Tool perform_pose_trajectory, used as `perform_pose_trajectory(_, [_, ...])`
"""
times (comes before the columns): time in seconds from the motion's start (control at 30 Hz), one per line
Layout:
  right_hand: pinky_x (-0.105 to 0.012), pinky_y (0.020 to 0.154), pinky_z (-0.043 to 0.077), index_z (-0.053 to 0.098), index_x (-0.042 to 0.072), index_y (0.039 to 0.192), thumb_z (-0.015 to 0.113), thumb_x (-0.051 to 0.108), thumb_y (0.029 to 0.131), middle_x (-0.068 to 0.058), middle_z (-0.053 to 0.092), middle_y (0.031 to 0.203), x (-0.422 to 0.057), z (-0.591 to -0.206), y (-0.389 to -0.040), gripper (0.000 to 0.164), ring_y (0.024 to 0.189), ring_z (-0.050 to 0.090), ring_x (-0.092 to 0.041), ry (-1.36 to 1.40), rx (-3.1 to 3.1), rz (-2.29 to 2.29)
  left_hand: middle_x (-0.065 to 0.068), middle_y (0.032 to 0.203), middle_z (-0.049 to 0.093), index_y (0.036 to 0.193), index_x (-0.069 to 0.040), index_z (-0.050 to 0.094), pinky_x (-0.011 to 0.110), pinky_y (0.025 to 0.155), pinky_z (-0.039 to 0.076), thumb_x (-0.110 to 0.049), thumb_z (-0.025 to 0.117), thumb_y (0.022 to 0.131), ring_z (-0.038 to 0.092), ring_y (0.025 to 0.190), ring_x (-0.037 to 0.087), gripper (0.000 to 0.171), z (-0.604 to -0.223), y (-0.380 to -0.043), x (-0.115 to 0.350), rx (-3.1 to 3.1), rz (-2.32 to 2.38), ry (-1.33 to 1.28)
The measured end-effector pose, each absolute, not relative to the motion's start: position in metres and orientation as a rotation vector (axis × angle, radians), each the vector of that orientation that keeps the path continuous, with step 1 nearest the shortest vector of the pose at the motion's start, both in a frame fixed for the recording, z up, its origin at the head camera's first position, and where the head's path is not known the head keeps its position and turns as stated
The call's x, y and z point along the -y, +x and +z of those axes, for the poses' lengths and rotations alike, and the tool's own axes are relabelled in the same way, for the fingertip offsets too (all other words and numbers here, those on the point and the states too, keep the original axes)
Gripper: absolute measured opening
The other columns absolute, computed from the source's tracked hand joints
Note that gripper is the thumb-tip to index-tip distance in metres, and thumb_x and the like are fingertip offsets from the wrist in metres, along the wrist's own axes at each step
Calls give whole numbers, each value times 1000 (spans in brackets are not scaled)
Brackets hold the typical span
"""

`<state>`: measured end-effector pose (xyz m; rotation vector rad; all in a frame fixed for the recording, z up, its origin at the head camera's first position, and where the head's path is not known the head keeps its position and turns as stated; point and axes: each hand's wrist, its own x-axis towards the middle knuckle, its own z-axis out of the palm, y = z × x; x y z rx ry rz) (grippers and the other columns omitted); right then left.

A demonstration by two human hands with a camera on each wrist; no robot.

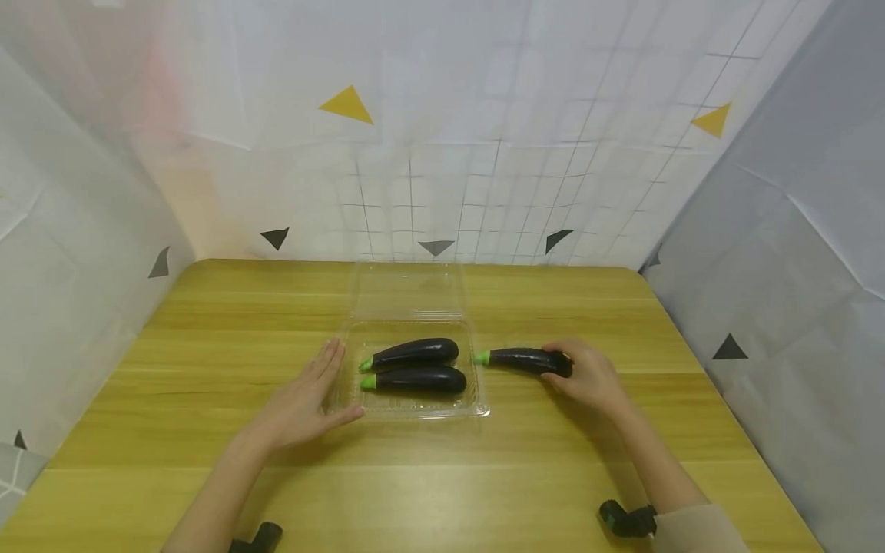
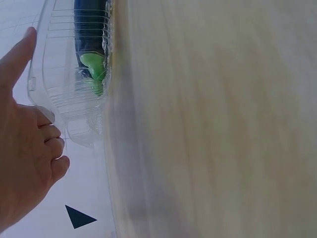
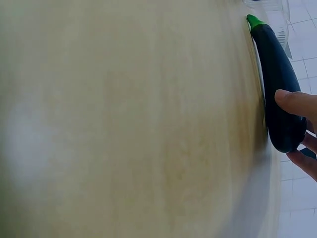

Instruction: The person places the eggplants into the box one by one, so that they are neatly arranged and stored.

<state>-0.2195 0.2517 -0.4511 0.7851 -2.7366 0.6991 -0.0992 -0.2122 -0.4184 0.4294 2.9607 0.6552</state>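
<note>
A dark purple eggplant (image 1: 527,360) with a green stem lies on the wooden table (image 1: 207,346), just to the right of a clear plastic container (image 1: 477,403), its stem end pointing left toward the container. The right hand (image 1: 588,376) grips the thick rounded end of this eggplant, fingers curled over the top and thumb against its side; the right wrist view shows the thumb tip (image 3: 292,101) pressed on the dark skin and the other fingers wrapping beneath.

Inside the container two more eggplants lie side by side, the rear one (image 1: 413,352) and the front one (image 1: 417,379), both with green stems pointing left. The container's hinged lid (image 1: 408,290) lies open behind it.

The left hand (image 1: 304,403) rests flat against the left edge of the container, fingers straight and relaxed, holding nothing; the left wrist view shows its fingers touching the ribbed plastic wall.

Behind the table hangs a white backdrop (image 1: 484,115) with yellow and dark triangles
</note>
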Motion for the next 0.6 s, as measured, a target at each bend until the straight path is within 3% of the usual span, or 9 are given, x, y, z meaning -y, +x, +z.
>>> perform_pose_trajectory(0.33, [-53, 79, 52, 68, 13, 115, 85, 21, 74, -13, 66, 115, -256, -442, -211, 45, 104, 61, -37, 668, 2776, 679, 13, 161, -1, 155, -8, 5, 58, 108, 26, -63, 57, 86, 9, 144, 38, 103, -418, -99, 212, -2961, 657, 431])
perform_pose_trajectory(0.6, [-48, 69, 53, 69, 12, 113, 85, 22, 71, -13, 68, 109, -256, -429, -208, 46, 91, 65, -33, 670, 2704, 647, 13, 161, -1, 155, -7, 5, 60, 107, 29, -63, 58, 87, 10, 144, 39, 103, -417, -98, 211, -2956, 667, 426])
